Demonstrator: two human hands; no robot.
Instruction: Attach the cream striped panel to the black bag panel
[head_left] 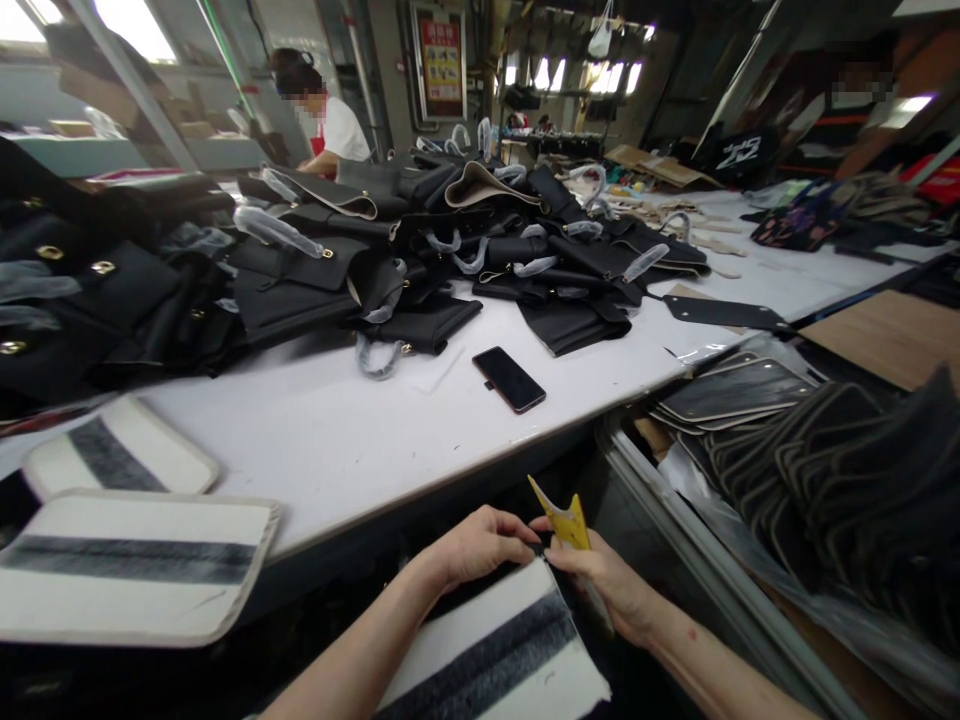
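A white panel with a dark grey stripe (495, 650) lies low in front of me, its top corner between my hands. My left hand (480, 545) is closed, thumb and fingers pinching at that corner. In my right hand (607, 580) is a pair of yellow thread snips (568, 522), their two yellow prongs pointing up and away. My right thumb and fingertip also meet near the panel's corner, close to my left fingertips. What exactly lies between the fingertips is too small to make out.
Two similar striped panels (135, 565) lie at the table's left edge. A phone (510, 378) rests on the white table (322, 440). Black bags (300, 285) with plastic-wrapped handles are heaped behind it. Stacked dark panels (832, 490) fill the right side. A co-worker (341, 130) is across the table.
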